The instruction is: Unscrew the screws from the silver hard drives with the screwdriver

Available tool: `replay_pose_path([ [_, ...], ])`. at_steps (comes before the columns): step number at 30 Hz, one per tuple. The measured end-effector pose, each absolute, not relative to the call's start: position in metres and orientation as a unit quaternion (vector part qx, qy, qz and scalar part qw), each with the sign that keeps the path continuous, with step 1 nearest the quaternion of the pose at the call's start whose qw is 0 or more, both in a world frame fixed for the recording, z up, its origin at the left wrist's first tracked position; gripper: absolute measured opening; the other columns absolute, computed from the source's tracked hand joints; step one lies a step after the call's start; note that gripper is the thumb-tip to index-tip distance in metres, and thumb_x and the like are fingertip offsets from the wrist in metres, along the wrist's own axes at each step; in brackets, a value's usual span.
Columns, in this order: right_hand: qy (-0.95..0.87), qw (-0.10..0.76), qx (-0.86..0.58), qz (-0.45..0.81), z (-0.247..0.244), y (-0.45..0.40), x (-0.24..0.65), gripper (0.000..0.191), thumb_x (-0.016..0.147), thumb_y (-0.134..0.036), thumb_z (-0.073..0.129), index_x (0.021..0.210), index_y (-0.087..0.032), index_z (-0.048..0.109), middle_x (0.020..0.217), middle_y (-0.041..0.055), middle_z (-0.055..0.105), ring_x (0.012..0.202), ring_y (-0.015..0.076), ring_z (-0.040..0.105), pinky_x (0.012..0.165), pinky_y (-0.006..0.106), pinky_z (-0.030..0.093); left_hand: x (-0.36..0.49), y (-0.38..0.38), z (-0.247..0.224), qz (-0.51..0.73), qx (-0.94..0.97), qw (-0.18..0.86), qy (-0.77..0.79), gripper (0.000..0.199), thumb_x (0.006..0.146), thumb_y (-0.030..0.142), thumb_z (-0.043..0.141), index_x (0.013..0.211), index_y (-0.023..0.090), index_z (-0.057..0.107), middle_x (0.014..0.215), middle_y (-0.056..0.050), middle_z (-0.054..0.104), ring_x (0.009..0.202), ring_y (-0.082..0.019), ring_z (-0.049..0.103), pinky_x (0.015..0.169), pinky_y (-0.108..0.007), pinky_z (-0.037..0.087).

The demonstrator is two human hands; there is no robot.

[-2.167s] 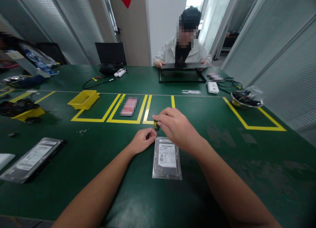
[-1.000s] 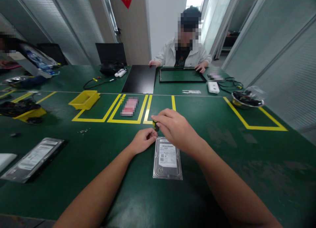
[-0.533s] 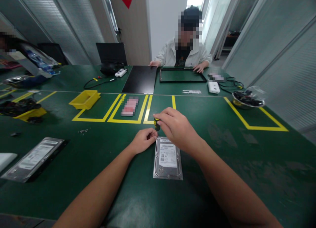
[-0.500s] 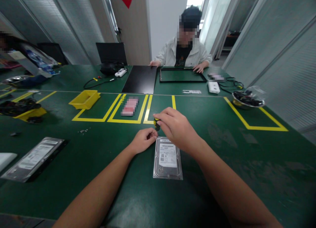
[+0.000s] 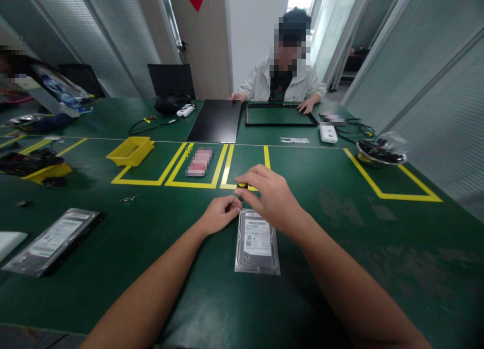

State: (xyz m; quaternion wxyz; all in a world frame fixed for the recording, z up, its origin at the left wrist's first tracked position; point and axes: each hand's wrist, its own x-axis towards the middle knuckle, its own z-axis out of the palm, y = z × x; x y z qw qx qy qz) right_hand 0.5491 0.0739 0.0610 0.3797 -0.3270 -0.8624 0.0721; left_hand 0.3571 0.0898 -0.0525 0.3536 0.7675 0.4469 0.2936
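Observation:
A silver hard drive (image 5: 258, 245) with a white label lies flat on the green table in front of me. Above its far left corner, my right hand (image 5: 270, 192) grips a short screwdriver (image 5: 242, 185) with a yellow and black handle between thumb and fingers. The hand hides the drive's far right corner, and the screwdriver's tip is too small to make out. My left hand (image 5: 221, 214) rests on the table at that far left corner, thumb and fingertips closed together. What they pinch, if anything, cannot be seen.
Small screws (image 5: 129, 199) lie scattered left of my hands. Another hard drive (image 5: 56, 240) is farther left. Beyond them stand a yellow bin (image 5: 131, 151) and, at right, a metal bowl (image 5: 380, 155) of dark parts. Across the table a person touches a black frame (image 5: 282, 124) and panel (image 5: 215, 121).
My right hand's fingers have shifted around the screwdriver handle, which shows less of its side and more of its top now. My left hand and the hard drive stay put.

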Motion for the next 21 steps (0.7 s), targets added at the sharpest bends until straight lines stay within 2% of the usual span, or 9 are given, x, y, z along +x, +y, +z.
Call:
replay_pose_path([
  [8,-0.870,0.392,-0.288,0.083,0.0605,0.0780,0.5511,0.023,0.091,-0.011,0.049,0.105,-0.016,0.066,0.107,0.0067,0.070,0.102,0.0180,0.063,0.091,0.035,0.047,0.3568,0.0898,-0.0508,0.291,0.768,0.355,0.447,0.011,0.085,0.024,0.056,0.082,0.014,0.061,0.071,0.003,0.057,0.063,-0.012,0.048,0.059,-0.023,0.034],
  [11,-0.869,0.396,-0.281,0.095,0.0606,0.0776,0.5511,0.024,0.090,-0.010,0.049,0.106,-0.015,0.066,0.109,0.0072,0.071,0.104,0.0181,0.063,0.093,0.036,0.047,0.3565,0.0902,-0.0514,0.288,0.769,0.357,0.445,0.011,0.085,0.024,0.056,0.083,0.014,0.061,0.071,0.003,0.057,0.063,-0.012,0.048,0.059,-0.023,0.034],
  [16,-0.852,0.405,-0.315,0.103,0.0589,0.0779,0.5504,0.016,0.090,-0.017,0.057,0.102,-0.016,0.067,0.104,0.0091,0.065,0.099,0.0182,0.060,0.088,0.034,0.048,0.3568,0.0897,-0.0501,0.285,0.770,0.356,0.446,0.012,0.086,0.025,0.056,0.082,0.014,0.061,0.071,0.002,0.057,0.063,-0.013,0.048,0.059,-0.024,0.034],
  [21,-0.850,0.402,-0.327,0.096,0.0595,0.0805,0.5528,0.014,0.089,-0.013,0.054,0.097,-0.017,0.065,0.097,0.0073,0.063,0.094,0.0171,0.059,0.084,0.031,0.048,0.3573,0.0896,-0.0476,0.284,0.768,0.358,0.448,0.011,0.086,0.023,0.056,0.083,0.015,0.061,0.071,0.002,0.058,0.064,-0.013,0.049,0.059,-0.023,0.034],
])
